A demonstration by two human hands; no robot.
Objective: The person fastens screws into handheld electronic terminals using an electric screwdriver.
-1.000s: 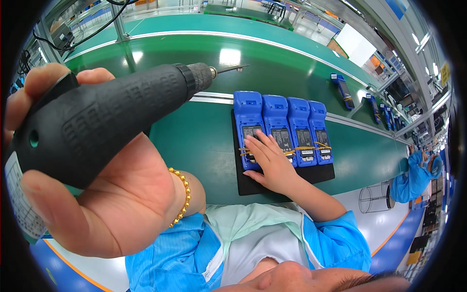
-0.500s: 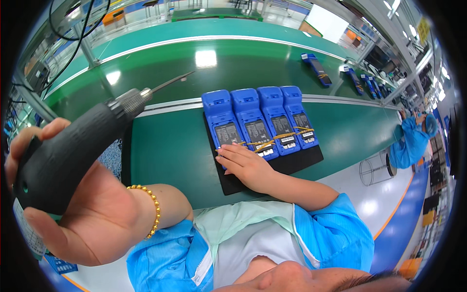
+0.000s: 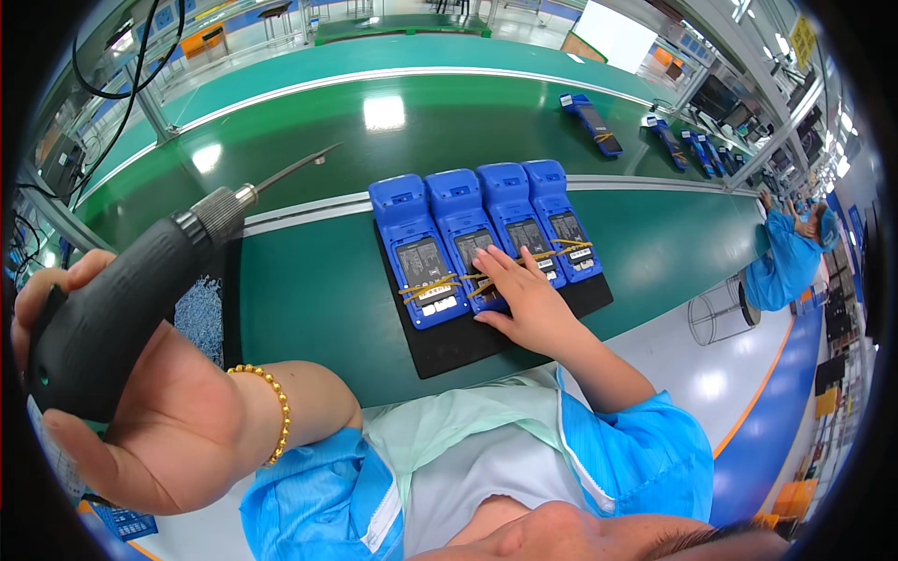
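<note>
My left hand (image 3: 178, 421) is wrapped round a black electric screwdriver (image 3: 117, 313), raised at the left. Its long thin bit points up and to the right, with a tiny bright piece hanging near the tip. Several blue handheld terminals (image 3: 404, 213) lie side by side on a black mat (image 3: 449, 352), battery side up, with yellow rubber bands across their lower parts. My right hand (image 3: 535, 309) rests, fingers spread, over the lower part of the second terminal from the left, partly covering it. One fingertip reaches toward the third terminal.
Beyond the green worktable (image 3: 299, 299) runs a green conveyor belt (image 3: 468, 122) behind a metal rail. More blue terminals (image 3: 591, 124) lie on it toward the right. A blue-speckled bin (image 3: 199, 318) stands at left. A person in blue (image 3: 784, 257) sits far right, near a wire-frame stool (image 3: 720, 313).
My right hand has moved right from the leftmost terminal to the second one, uncovering the first one's lower end. My left hand still holds the screwdriver up, almost unmoved.
</note>
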